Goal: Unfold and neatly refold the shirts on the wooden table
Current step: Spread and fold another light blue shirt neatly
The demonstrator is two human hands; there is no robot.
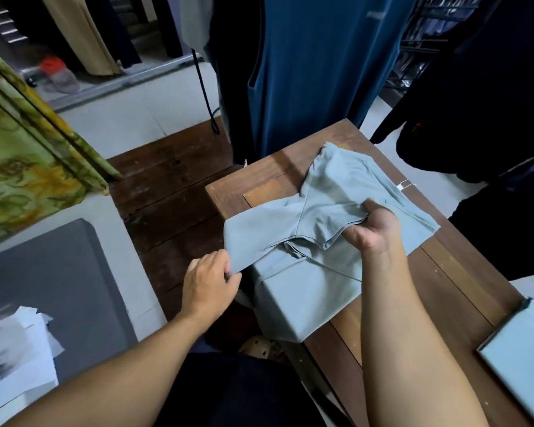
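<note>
The left hand (208, 285) pinches the grey shirt (305, 272) at its near-left edge; the right hand (372, 228) grips a bunched fold, seemingly to spread it across the wooden table (463, 282).

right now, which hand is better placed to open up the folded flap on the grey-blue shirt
Probably the right hand: it grips the layered fold at the middle of the shirt. The left hand pinches the shirt's left edge, past the table edge, better for anchoring.

Bare left grip (208, 285), bare right grip (373, 229), bare forearms (392, 318), navy clothing (244, 392)
</note>
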